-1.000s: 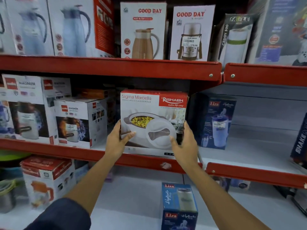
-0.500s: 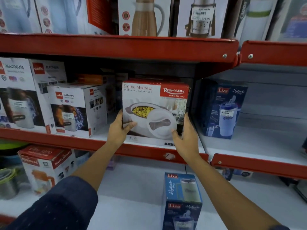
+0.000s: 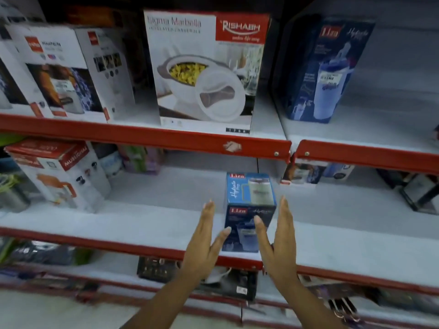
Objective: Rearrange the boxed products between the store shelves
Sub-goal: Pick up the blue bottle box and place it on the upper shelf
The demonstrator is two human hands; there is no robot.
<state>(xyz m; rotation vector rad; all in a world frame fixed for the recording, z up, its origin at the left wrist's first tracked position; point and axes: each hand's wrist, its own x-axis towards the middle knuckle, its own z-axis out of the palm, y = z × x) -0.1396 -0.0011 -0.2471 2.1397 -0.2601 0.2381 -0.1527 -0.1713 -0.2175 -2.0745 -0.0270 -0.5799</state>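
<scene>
- Step in hand, by judgement: a reach for the small blue Liza box (image 3: 249, 210), which stands upright near the front edge of the lower shelf (image 3: 142, 224), lower centre of the frame.
- Left hand (image 3: 204, 243) is to the left of the box, fingers (image 3: 207, 211) straight and spread wide, thumb tip at or just short of the box's front face; contact cannot be confirmed.
- Right hand (image 3: 280, 243) is to the right of the box, palm turned inward, fingers (image 3: 285, 210) wide; its thumb overlaps the box front. Neither hand holds anything.
- Next move, by judgement: close both palms on the box's side walls, lift it clear of the red shelf lip (image 3: 118, 243), keep it upright.
- White Rishabh casserole box (image 3: 204, 70) stands free on the upper shelf (image 3: 266, 115), upper centre.
- Larger blue Liza box (image 3: 325, 67) stands at upper right, on the adjoining shelf section.
- Contents: every carton appears shut; printed pictures only, the insides are not visible.
- Frame is blurred at the left; the white boxes (image 3: 64, 72) there are not legible.
</scene>
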